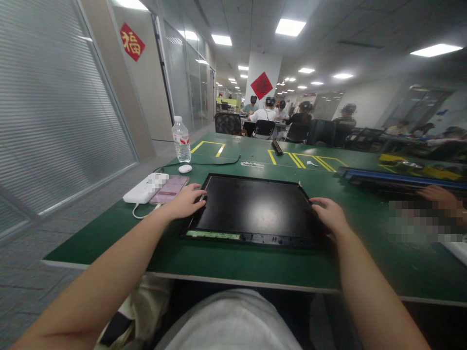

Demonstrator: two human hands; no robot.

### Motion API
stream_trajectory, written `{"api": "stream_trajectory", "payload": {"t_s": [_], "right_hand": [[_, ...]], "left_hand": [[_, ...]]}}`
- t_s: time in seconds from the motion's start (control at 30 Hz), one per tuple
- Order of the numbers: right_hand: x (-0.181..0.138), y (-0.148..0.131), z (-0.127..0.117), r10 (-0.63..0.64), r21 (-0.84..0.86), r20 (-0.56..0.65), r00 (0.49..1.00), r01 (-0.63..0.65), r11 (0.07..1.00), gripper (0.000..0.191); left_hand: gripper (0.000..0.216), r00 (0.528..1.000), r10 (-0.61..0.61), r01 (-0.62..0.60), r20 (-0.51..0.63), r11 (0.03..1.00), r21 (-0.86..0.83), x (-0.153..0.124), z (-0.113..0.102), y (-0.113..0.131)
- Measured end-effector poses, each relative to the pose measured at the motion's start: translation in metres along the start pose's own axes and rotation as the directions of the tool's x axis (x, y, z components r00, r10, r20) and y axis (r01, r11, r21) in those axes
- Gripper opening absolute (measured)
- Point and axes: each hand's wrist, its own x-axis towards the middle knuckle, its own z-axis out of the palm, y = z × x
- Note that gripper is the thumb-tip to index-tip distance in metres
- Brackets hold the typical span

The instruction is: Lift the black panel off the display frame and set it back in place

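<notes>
At screen (251, 206) side edges, fingers (196, 193).

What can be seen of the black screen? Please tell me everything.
The black screen is a flat rectangle, dark, with a soft pale reflection near its middle and a thin black frame. A green strip lies along the left part of its near edge. It lies face up on the green table. The left hand is at its left edge, the right hand at its right.

Ceiling panels (291, 27) glow white, glare clouds the black screen (255, 206), right side blurred.
</notes>
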Motion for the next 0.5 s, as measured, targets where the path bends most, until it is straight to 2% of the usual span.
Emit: {"api": "stream_trajectory", "payload": {"t_s": [0.1, 0.2, 0.3, 0.43, 0.5], "right_hand": [[0.002, 0.006, -0.003, 0.168, 0.006, 0.05, 0.984, -0.169, 0.986, 0.034], [0.003, 0.008, -0.003, 0.217, -0.002, 0.102, 0.971, -0.218, 0.976, 0.037], [0.004, 0.009, 0.0, 0.195, -0.038, 0.138, 0.971, -0.192, 0.981, 0.038], [0.007, 0.014, 0.006, 0.072, -0.079, 0.107, 0.992, -0.063, 0.995, 0.039], [0.008, 0.017, 0.009, 0.051, -0.088, 0.109, 0.993, -0.041, 0.995, 0.041]], "left_hand": [[0.052, 0.999, -0.045, 0.045, 0.015, 0.998, 0.038, 0.003, 0.003, -0.004], [0.051, 0.999, -0.01, 0.008, 0.045, 0.999, 0.038, 0.004, 0.002, -0.003], [0.048, 0.999, 0.005, -0.006, 0.033, 1.0, 0.009, 0.005, 0.001, -0.002], [0.048, 1.0, -0.016, 0.016, 0.024, 1.0, -0.004, 0.006, 0.002, -0.002], [0.05, 0.999, -0.041, 0.04, 0.032, 0.999, 0.02, 0.007, 0.004, -0.001]]}}
